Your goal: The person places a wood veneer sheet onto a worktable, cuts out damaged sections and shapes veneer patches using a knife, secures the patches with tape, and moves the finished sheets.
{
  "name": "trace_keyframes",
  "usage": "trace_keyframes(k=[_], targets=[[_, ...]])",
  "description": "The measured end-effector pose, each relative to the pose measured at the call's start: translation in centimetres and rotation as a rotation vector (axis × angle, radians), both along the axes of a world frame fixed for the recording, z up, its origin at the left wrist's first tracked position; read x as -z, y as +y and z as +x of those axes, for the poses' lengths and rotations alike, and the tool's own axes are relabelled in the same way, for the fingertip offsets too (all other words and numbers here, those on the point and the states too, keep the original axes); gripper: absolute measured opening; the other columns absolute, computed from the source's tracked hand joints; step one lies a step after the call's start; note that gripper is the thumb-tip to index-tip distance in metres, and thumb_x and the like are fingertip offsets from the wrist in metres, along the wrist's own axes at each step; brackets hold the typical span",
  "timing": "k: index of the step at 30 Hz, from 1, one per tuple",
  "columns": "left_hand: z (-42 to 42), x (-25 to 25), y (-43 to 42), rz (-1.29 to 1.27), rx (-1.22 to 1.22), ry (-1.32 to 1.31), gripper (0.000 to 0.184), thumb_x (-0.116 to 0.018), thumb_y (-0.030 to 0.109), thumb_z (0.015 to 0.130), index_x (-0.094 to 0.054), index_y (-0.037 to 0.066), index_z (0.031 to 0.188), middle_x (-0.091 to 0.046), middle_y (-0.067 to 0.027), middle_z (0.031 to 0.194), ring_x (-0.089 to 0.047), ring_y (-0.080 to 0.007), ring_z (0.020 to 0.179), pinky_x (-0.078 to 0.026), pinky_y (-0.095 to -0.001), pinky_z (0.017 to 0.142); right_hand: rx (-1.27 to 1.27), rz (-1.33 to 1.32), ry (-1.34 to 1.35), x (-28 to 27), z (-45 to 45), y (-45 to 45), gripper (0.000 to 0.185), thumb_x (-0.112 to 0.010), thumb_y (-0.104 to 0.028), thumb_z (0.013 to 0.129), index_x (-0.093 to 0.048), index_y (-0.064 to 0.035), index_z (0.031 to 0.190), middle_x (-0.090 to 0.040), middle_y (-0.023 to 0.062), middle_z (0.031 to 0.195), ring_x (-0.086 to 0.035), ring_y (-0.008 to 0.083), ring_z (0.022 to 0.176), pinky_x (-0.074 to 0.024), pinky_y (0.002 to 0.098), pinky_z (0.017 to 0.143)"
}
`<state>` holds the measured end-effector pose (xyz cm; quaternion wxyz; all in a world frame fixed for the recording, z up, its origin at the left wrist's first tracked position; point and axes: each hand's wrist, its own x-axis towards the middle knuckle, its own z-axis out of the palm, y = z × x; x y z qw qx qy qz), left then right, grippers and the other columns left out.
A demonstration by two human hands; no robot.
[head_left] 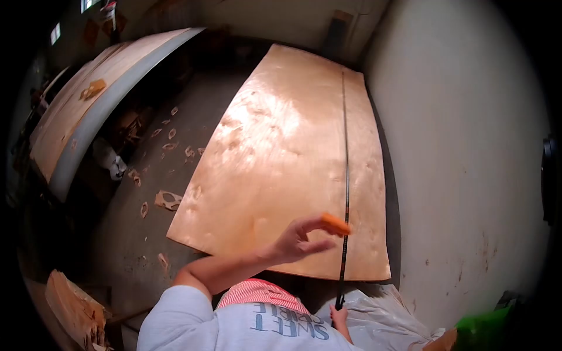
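Note:
A large sheet of pale wood veneer (pixel 287 169) lies in front of me, its surface shiny and slightly rippled. My left hand (pixel 301 238) is above its near edge, fingers curved and thumb apart, with nothing visible between them. Orange covering (pixel 335 224) wraps the fingertips of that hand, close to a long thin dark rod (pixel 346 175). The rod runs over the right part of the sheet towards its far edge. Near my body, my right hand (pixel 339 316) is closed around the rod's black handle end; some of its fingers are hidden.
Another stack of wood sheets (pixel 111 82) stands at the left. Veneer scraps (pixel 168 200) litter the dark floor between. A pale wall (pixel 462 146) borders the right side. White plastic sheeting (pixel 380 310) and something green (pixel 486 330) are at lower right; broken wood (pixel 76 307) is at lower left.

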<state>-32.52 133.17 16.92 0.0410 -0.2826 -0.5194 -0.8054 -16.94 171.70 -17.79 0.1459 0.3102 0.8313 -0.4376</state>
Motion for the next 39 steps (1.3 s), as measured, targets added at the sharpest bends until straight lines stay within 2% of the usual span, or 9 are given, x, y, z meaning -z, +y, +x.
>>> trace_keyframes(k=[7,15,18,21,26,29,32,34,39], targets=[[7.7,-13.1,-8.8,0.425,-0.119,0.76,0.026,-0.06,0.023,0.081,-0.061,-0.003,0.085,-0.059,-0.0164,0.085,-0.057,-0.0237,0.065,-0.046,-0.0276,0.055,0.085,-0.297,-0.013,-1.1,3.5,-10.3,0.019,-0.066,-0.019,0.074,-0.053,-0.0066,0.068,-0.048,0.001,0.05,-0.045,0.0105,0.041,-0.0361,0.0247,0.038],[19.7,-12.9,-11.6,0.49,-0.255,0.702,0.025,-0.052,0.018,0.085,-0.06,-0.006,0.085,-0.058,-0.0185,0.084,-0.057,-0.0237,0.064,-0.046,-0.028,0.055,0.029,-0.403,-0.037,2.6,8.5,-13.4,0.017,-0.063,-0.017,0.075,-0.05,-0.0084,0.07,-0.047,0.0004,0.053,-0.044,0.01,0.042,-0.0375,0.023,0.038],[24.1,-10.5,-12.7,0.423,-0.163,0.595,0.027,-0.053,0.022,0.082,-0.061,-0.004,0.084,-0.06,-0.0175,0.082,-0.059,-0.0203,0.057,-0.048,-0.0257,0.05,0.079,-0.343,-0.027,2.5,10.3,-16.1,0.016,-0.063,-0.017,0.076,-0.049,-0.0088,0.074,-0.046,-0.0004,0.056,-0.044,0.0087,0.043,-0.0375,0.0213,0.038],[28.9,-12.3,-14.0,0.366,-0.649,0.598,0.019,-0.054,0.018,0.079,-0.061,0.001,0.072,-0.061,-0.0103,0.071,-0.058,-0.014,0.047,-0.048,-0.0221,0.042,0.07,-0.449,-0.067,4.1,13.2,-17.4,0.016,-0.063,-0.017,0.077,-0.049,-0.009,0.075,-0.045,-0.0008,0.055,-0.044,0.009,0.044,-0.0373,0.0211,0.039],[34.6,-13.5,-21.2,0.104,-0.776,0.733,0.012,-0.055,0.007,0.075,-0.06,0.002,0.066,-0.061,-0.008,0.07,-0.058,-0.012,0.049,-0.049,-0.0213,0.044,0.031,-0.475,-0.083,4.1,17.6,-21.3,0.013,-0.06,-0.015,0.078,-0.049,-0.0089,0.075,-0.045,0.0001,0.054,-0.044,0.0105,0.044,-0.0383,0.0227,0.04],[37.2,-14.1,-22.9,0.077,-1.183,0.687,0.024,-0.063,0.028,0.051,-0.057,0.009,0.064,-0.058,-0.0039,0.065,-0.05,-0.0118,0.051,-0.042,-0.0234,0.053,0.022,-0.454,-0.094,3.8,17.7,-24.1,0.014,-0.06,-0.014,0.078,-0.049,-0.0073,0.075,-0.046,0.0018,0.056,-0.046,0.0121,0.046,-0.04,0.0254,0.042],[37.0,-12.7,-30.4,-0.016,-1.12,0.816,0.016,-0.068,0.013,0.057,-0.061,0.007,0.07,-0.061,-0.0034,0.071,-0.057,-0.01,0.056,-0.044,-0.0194,0.049,0.044,-0.434,-0.04,4.9,17.4,-27.3,0.015,-0.061,-0.013,0.077,-0.053,-0.0021,0.083,-0.052,0.0053,0.062,-0.05,0.0168,0.05,-0.0431,0.0296,0.047],[36.3,-10.6,-35.2,-0.123,-0.818,0.867,0.009,-0.057,0.006,0.075,-0.061,0.004,0.082,-0.061,-0.0085,0.085,-0.06,-0.0142,0.065,-0.05,-0.0223,0.055,0.087,-0.274,0.08,5.2,16.7,-31.4,0.018,-0.06,-0.013,0.077,-0.053,0.0,0.087,-0.054,0.0066,0.065,-0.052,0.0183,0.053,-0.0437,0.0305,0.049],[34.7,-3.7,-45.5,-0.58,-0.815,0.633,0.022,-0.061,0.009,0.072,-0.06,0.004,0.093,-0.06,-0.0115,0.095,-0.061,-0.0207,0.07,-0.051,-0.0268,0.057,0.038,0.146,0.317,3.8,14.2,-44.7,0.027,-0.06,-0.012,0.077,-0.055,0.005,0.096,-0.058,0.0097,0.072,-0.055,0.022,0.059,-0.0451,0.0329,0.055]])
